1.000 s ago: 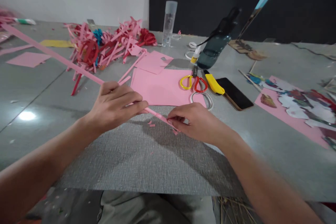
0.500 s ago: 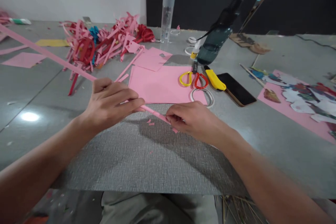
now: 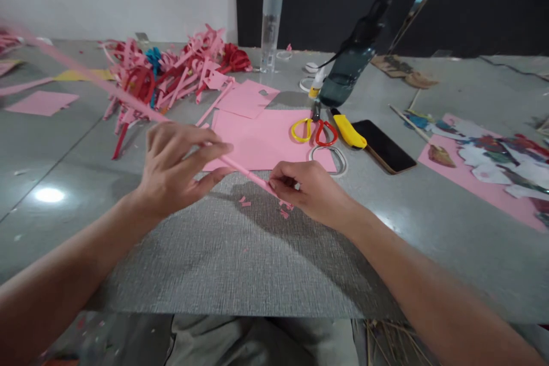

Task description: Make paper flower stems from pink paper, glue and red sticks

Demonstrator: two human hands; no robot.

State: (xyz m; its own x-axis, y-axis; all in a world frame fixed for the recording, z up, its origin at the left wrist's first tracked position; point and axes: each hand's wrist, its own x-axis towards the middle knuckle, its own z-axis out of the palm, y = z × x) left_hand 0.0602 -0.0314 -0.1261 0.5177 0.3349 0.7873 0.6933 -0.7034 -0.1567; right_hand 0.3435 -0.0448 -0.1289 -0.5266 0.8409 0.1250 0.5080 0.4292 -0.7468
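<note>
Fingers of both hands pinching pink paper strip [image 3: 246,171], its far end motion-blurred.

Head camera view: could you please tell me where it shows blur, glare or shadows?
In the head view, the long pink paper strip smears into motion blur toward its far left end; a bright glare spot sits on the glossy grey tabletop at left; the left hand and right hand cast a soft shadow on the grey woven mat; the phone and scissors stay sharp.
</note>
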